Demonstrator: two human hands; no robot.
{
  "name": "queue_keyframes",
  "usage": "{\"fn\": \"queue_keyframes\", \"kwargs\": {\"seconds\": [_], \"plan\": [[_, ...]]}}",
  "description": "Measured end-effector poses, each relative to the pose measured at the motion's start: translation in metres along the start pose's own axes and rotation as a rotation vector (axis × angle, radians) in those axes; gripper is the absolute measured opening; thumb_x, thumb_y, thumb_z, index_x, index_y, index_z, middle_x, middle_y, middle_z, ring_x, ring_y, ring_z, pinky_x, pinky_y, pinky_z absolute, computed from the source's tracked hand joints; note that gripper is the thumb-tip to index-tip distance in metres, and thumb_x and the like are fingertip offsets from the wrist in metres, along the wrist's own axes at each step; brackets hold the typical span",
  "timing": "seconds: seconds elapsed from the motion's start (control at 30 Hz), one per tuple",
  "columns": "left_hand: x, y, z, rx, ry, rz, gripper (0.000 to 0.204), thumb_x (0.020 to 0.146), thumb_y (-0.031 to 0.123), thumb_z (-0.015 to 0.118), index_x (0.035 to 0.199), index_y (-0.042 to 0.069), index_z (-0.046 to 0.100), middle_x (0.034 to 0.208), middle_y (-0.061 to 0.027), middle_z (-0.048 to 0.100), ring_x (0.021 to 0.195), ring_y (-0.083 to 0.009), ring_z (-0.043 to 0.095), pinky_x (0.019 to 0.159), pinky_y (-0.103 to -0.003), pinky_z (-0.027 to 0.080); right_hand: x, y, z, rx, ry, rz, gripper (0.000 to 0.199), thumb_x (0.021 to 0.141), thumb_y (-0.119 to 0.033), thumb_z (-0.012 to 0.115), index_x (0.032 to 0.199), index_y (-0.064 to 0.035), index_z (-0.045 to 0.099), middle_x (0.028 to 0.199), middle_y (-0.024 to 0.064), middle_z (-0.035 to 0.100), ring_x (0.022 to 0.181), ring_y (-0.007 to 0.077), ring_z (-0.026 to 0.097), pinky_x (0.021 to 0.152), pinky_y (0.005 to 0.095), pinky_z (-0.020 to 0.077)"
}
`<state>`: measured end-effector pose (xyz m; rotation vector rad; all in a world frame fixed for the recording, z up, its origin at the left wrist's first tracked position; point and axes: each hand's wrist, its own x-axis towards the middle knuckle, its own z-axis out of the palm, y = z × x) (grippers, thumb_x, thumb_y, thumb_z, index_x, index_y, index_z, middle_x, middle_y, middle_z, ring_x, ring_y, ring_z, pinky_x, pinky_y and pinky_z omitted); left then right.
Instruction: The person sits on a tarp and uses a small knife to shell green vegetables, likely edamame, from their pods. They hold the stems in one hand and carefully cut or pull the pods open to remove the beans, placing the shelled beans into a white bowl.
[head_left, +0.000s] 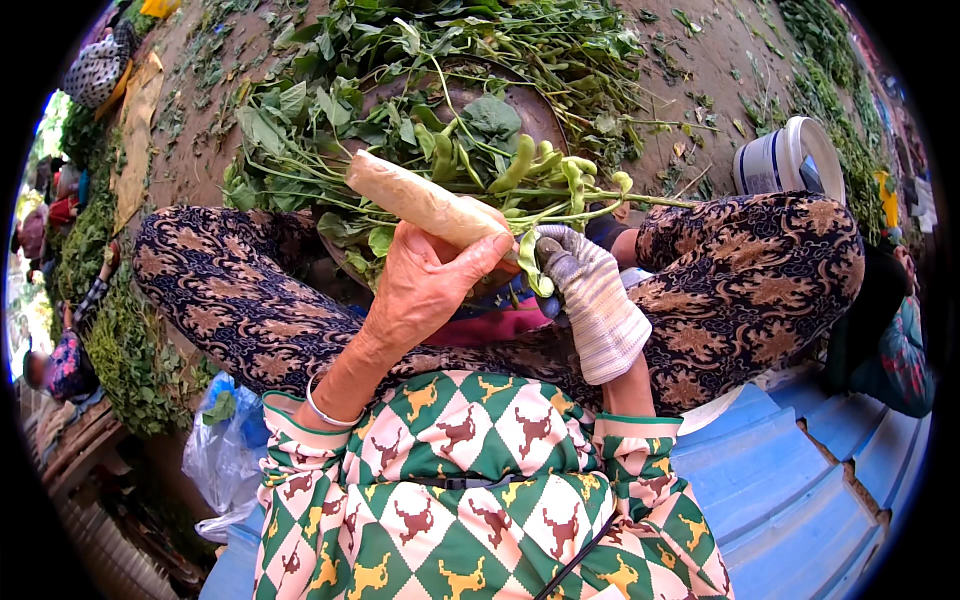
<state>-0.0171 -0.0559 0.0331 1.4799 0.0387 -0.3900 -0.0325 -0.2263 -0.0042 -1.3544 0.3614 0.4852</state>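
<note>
My bare left hand (420, 285) is closed round a thick, pale wooden stick (415, 198) that slants up to the left. Its thumb tip points at a green bean pod (532, 262) right beside it. My right hand (590, 300), in a striped knit glove with dark fingertips, is closed on a leafy stalk of bean pods at that pod; its fingers are partly hidden. More plump green pods (515, 165) hang along the stems just beyond my hands. Behind them, cut bean plants (300, 120) lie across a round, dark-rimmed basin (548, 108) between my legs.
A white bucket (760, 168) lies tipped near my right knee. Blue ridged sheeting (750, 470) is under me, with a clear plastic bag (222, 455) at my left. Plant heaps (125, 345) line the ground. Several people (65, 370) sit at the far left.
</note>
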Motion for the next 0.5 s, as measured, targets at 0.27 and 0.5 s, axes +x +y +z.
{"fn": "queue_keyframes", "kwargs": {"seconds": [0.27,0.5], "plan": [[-0.003,0.004,0.006,0.109,0.001,0.038,0.012,0.083,0.007,0.065,0.093,0.002,0.060,0.079,0.0005,0.060,0.074,-0.0060,0.056,0.068,-0.022,0.048,-0.021,-0.020,-0.004,-0.236,-0.089,0.204,0.026,0.090,-0.028,0.059,0.097,-0.0039,0.065,0.072,-0.0010,0.062,0.055,0.0025,0.047,0.045,0.0192,0.0372],[0.014,0.043,-0.020,0.349,0.066,0.307,0.011,0.084,0.008,0.064,0.095,0.006,0.060,0.078,0.0013,0.057,0.074,-0.0060,0.054,0.068,-0.021,0.046,0.009,-0.014,-0.007,0.005,-0.395,0.194,0.027,0.096,-0.026,0.047,0.110,-0.0075,0.062,0.083,0.0041,0.064,0.063,0.0056,0.056,0.054,0.0156,0.0450]]}}
